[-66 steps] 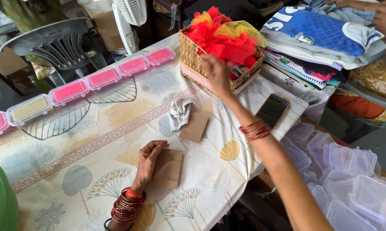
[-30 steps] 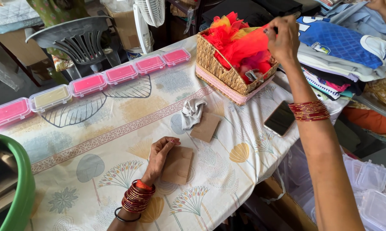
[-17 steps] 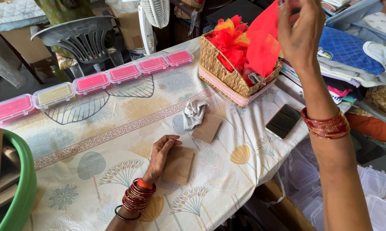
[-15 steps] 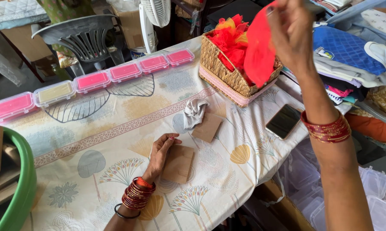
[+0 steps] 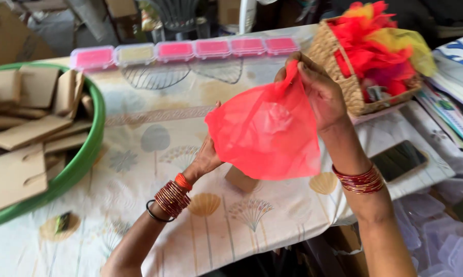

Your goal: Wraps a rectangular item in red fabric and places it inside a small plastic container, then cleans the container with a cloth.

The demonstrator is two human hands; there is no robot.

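Above the bench, the left hand touches the lower edge of the light, limp red cloth, its grip hidden, while the right hand pinches the top corner, the safest hold.

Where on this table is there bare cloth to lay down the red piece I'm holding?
Bare cloth lies between the green tub and the left hand, and below the row of small boxes. It is crowded on the right, around the basket and phone.
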